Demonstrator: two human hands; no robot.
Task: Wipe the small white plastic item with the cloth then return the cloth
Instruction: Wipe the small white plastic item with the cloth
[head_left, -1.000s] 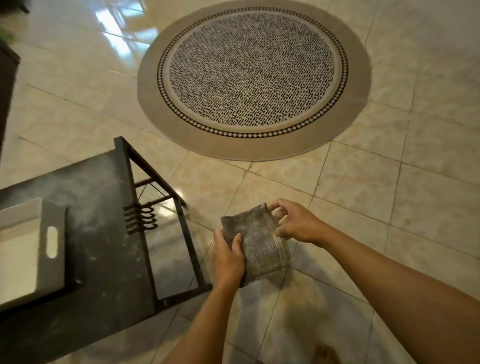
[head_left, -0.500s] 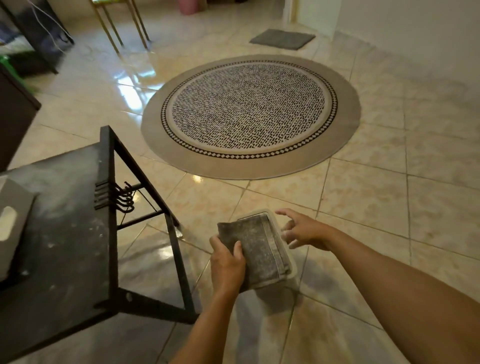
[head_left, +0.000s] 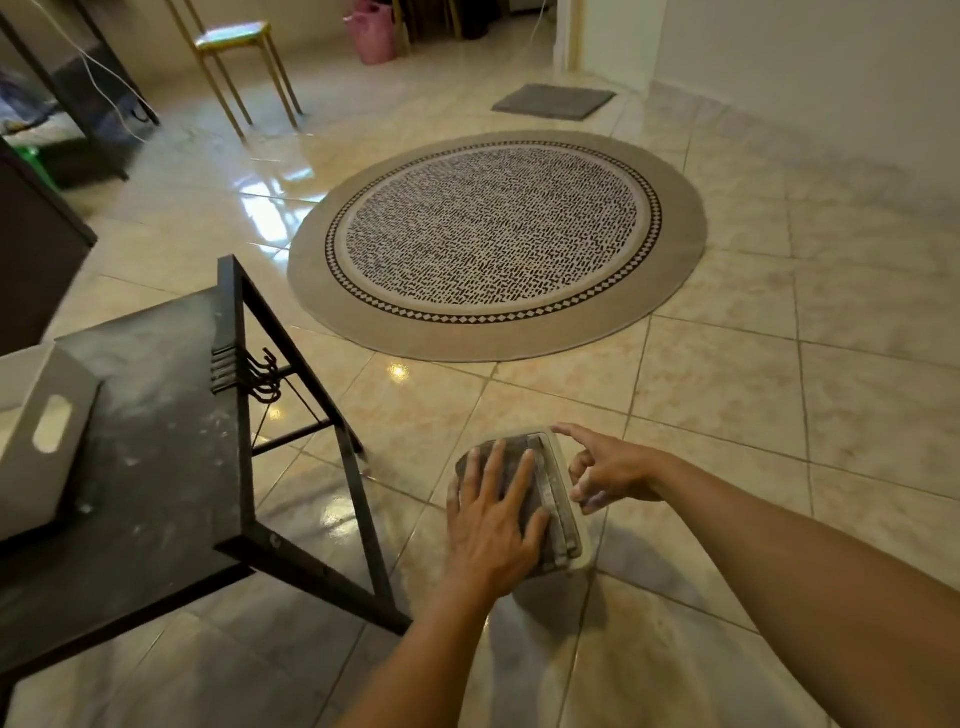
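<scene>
A folded grey cloth (head_left: 540, 478) lies over the small white plastic item (head_left: 583, 545), of which only the pale rim shows at the top and right. Both are held in the air above the tiled floor. My left hand (head_left: 491, 525) lies flat on the cloth, fingers spread and pressing it onto the item. My right hand (head_left: 610, 475) is at the item's right edge, index finger stretched to the top corner and the other fingers curled against the side. The item's underside is hidden.
A dusty black table (head_left: 156, 467) with side hooks (head_left: 257, 376) stands at the left, bearing a white box (head_left: 31, 447) with a handle slot. A round patterned rug (head_left: 493, 244) lies ahead. A gold-legged chair (head_left: 239, 47), a pink bag (head_left: 371, 31) and a grey mat (head_left: 553, 101) are farther off.
My left hand went from gripping the cloth's lower edge to lying flat on top of it. My right hand left the top corner for the right side. The view tilted up.
</scene>
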